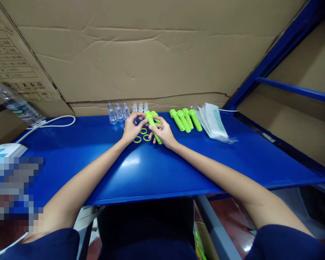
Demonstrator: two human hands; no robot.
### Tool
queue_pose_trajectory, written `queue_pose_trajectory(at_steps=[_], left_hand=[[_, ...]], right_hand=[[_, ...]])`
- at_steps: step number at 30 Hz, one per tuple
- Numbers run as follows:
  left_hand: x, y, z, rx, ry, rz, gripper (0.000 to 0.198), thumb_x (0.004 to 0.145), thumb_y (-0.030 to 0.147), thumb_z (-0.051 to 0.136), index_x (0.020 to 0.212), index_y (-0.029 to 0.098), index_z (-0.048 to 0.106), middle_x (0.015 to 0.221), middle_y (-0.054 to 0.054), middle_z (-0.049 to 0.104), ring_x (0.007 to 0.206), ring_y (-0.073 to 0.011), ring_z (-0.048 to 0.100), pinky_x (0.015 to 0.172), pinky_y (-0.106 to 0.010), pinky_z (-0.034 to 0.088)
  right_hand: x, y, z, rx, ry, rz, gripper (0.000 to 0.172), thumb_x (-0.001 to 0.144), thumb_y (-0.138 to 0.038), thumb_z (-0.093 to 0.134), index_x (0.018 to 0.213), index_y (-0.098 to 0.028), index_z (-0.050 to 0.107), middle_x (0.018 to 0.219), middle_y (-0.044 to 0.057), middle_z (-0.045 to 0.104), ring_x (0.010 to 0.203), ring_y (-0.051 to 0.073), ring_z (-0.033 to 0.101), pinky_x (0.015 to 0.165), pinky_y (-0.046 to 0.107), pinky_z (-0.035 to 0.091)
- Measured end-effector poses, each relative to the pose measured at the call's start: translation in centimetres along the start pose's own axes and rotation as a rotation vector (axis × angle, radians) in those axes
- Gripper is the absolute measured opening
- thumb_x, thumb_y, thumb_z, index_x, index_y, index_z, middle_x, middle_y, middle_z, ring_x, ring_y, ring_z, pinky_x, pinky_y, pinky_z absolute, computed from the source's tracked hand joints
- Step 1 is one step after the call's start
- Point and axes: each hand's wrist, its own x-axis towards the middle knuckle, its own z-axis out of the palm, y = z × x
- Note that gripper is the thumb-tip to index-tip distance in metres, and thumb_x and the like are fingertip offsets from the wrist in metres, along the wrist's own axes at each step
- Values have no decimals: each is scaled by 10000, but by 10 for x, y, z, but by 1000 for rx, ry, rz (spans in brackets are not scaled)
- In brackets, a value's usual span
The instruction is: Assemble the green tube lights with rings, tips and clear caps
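Observation:
A bright green flashlight-shaped plastic tube (pixel 156 136) is held slantwise in both hands over the middle of the blue table. My left hand (pixel 132 127) pinches its wide head end, where a yellowish ring shows. Around the tube's body the fingers of my right hand (pixel 165 134) are closed. Below and between the hands lie thin yellow-green rings (pixel 137 139) on the tabletop. Just behind the hands, another green piece (pixel 155 113) is partly hidden. Clear plastic bottle-shaped pieces (pixel 119 112) stand upright in two groups behind my left hand.
Several green flashlight-shaped tubes (pixel 184 121) lie right of my hands, beside clear plastic bags (pixel 214 122). A power strip (pixel 7 150) with a white cable sits at the left, near a tilted water bottle (pixel 14 103). Cardboard (pixel 141 65) lines the back; a blue frame (pixel 276 47) rises at right.

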Motion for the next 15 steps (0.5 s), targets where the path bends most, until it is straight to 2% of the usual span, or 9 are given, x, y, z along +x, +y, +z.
queue_pose_trajectory(at_steps=[4, 8, 15], left_hand=[[2, 4, -2, -5, -4, 29, 115, 820, 216, 748, 925, 186, 715, 927, -28, 714, 804, -141, 634, 659, -257, 435], [3, 7, 0, -25, -32, 9, 120, 846, 240, 731, 951, 185, 709, 860, -17, 712, 761, -135, 628, 670, -262, 444], [0, 11, 4, 5, 6, 42, 113, 857, 243, 730, 950, 194, 688, 879, -23, 685, 826, -148, 636, 666, -259, 444]], right_hand=[[-4, 0, 1, -68, 35, -18, 725, 756, -436, 798, 1297, -240, 357, 1156, 116, 681, 537, 145, 665, 323, 223, 505], [-9, -5, 4, -101, 37, -66, 783, 786, -411, 788, 1367, -285, 279, 1088, 84, 684, 485, 132, 640, 317, 230, 510], [-13, -12, 10, -120, 17, -82, 644, 860, -468, 727, 1318, -311, 303, 843, -15, 645, 449, 143, 624, 320, 243, 507]])
